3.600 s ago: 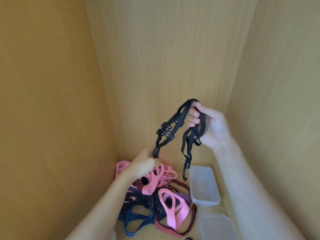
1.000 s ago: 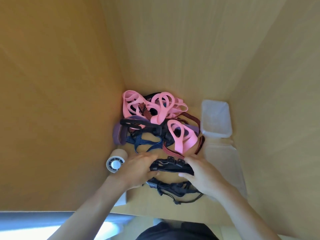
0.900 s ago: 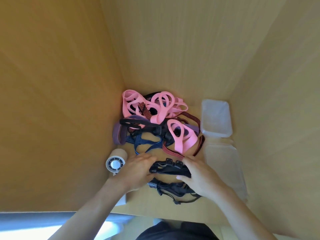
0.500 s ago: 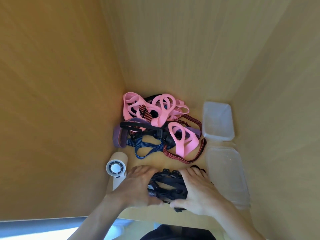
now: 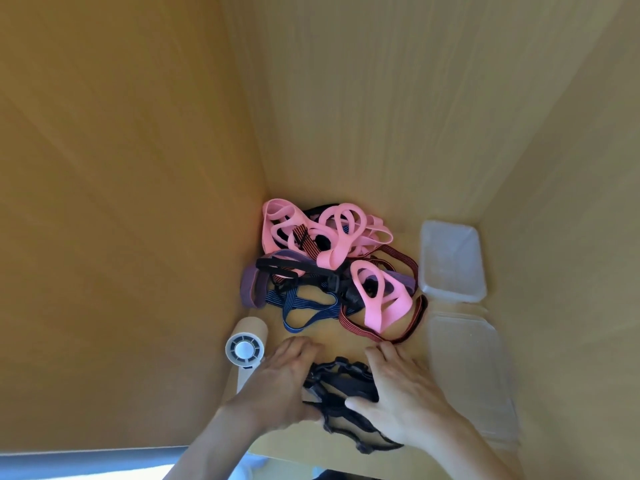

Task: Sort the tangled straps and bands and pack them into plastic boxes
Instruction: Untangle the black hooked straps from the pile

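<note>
Both flat-fingered, left hand (image 5: 278, 384) and right hand (image 5: 403, 393) atop bundled black strap (image 5: 346, 375).

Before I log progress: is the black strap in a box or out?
Out: the black strap lies bunched on the wood between left hand and right hand, beside the near box.

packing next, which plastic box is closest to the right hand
The larger clear box, beside the right hand; the smaller box sits farther back.

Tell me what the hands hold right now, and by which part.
The left hand and right hand press on the bunched black strap, one at each side, as it lies on the shelf; neither clearly grips it.
</note>
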`<state>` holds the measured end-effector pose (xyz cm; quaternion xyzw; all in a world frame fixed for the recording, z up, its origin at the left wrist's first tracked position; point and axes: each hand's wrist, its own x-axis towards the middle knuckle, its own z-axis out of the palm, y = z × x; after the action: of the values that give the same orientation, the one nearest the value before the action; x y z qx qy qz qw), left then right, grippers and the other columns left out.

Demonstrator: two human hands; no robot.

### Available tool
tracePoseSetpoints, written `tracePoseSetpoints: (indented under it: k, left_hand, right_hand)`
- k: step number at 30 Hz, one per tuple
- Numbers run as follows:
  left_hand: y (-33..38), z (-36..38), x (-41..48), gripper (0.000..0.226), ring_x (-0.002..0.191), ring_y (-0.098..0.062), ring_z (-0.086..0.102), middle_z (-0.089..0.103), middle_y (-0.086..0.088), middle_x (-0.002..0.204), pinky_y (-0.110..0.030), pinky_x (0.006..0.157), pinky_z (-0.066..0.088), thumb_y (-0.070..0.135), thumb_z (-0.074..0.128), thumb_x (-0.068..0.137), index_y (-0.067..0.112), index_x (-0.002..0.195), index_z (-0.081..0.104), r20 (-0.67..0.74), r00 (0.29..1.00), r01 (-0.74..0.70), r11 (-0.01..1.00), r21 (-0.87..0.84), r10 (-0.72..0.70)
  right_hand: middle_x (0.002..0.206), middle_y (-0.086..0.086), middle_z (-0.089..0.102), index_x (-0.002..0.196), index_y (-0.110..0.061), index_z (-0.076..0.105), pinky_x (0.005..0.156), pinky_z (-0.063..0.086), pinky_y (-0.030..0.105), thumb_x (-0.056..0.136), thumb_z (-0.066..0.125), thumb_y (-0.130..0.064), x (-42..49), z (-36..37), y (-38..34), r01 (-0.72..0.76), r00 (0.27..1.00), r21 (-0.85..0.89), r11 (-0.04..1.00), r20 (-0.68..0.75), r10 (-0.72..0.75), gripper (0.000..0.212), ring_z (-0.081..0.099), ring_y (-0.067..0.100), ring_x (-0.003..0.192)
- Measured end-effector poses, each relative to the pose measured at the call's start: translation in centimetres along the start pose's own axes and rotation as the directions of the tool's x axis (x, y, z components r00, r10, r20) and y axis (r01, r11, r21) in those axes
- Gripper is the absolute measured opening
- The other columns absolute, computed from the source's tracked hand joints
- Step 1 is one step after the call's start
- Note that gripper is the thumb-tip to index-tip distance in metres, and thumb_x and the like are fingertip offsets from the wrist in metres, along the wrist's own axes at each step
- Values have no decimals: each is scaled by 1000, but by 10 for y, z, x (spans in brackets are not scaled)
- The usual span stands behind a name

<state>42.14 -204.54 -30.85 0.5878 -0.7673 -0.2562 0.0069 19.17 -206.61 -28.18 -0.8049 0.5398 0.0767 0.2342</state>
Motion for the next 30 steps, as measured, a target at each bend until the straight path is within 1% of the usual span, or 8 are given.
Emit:
tracePoseSetpoints:
  k: [4,9,11,14,18,21,25,30]
  left_hand:
    - [4,-28,7,91,141,-7,21,26,15,150,-25,114,28,55,77,75,35,150,31,-68,997,35,999,-23,-36]
    - [12,-58,19,51,128,-9,45,47,13,134,-24,99,40,38,69,88,29,136,54,-289,957,32,999,-29,-39]
    - [21,-68,27,38,118,-9,54,54,13,125,-29,94,47,28,70,88,26,125,61,-399,916,14,996,-89,-48]
    - [33,-80,46,36,108,-13,60,53,10,124,-33,84,54,23,72,87,22,122,62,-485,874,-17,996,-84,-26]
    - [39,-83,77,50,98,-24,63,41,3,140,-40,70,57,24,71,86,27,131,50,-400,916,-5,995,98,44]
    - [37,-76,92,48,101,-28,64,45,3,137,-43,75,56,26,67,89,29,133,50,-306,951,23,982,185,35]
    - [28,-70,102,29,98,-26,65,64,5,114,-43,78,55,26,67,90,26,117,56,-343,939,50,998,34,-35]
    - [22,-84,102,22,79,-10,67,68,10,90,-36,70,57,26,69,92,20,111,61,-434,888,33,963,-269,-152]
  right_hand:
    - [132,-7,39,137,-24,43,106,39,35,92,51,-63,6,-24,-5,48,995,50,998,-84,-44,61,39,18,126]
    - [130,-9,45,137,-25,50,104,41,33,94,56,-51,26,-38,-8,63,956,116,991,-292,-27,50,44,14,122]
    - [136,-8,44,138,-26,50,109,37,33,95,57,-45,40,-44,-9,58,927,107,993,-374,-14,48,40,17,128]
    - [147,-3,32,142,-27,46,117,24,38,93,60,-42,59,-45,-8,21,927,47,999,-375,-2,53,28,21,140]
    - [152,-1,25,145,-24,42,120,23,41,91,63,-40,70,-38,-2,-42,934,115,993,-348,79,59,24,24,144]
    - [152,-3,28,147,-25,40,120,27,42,92,62,-39,70,-31,4,-60,931,173,983,-346,118,61,23,23,145]
    - [150,-4,30,147,-28,38,119,29,43,92,60,-39,71,-21,11,-105,939,245,964,-295,177,60,27,22,143]
    - [152,-6,32,146,-30,36,115,34,42,91,59,-40,73,-15,17,-149,939,299,943,-255,229,61,35,25,141]
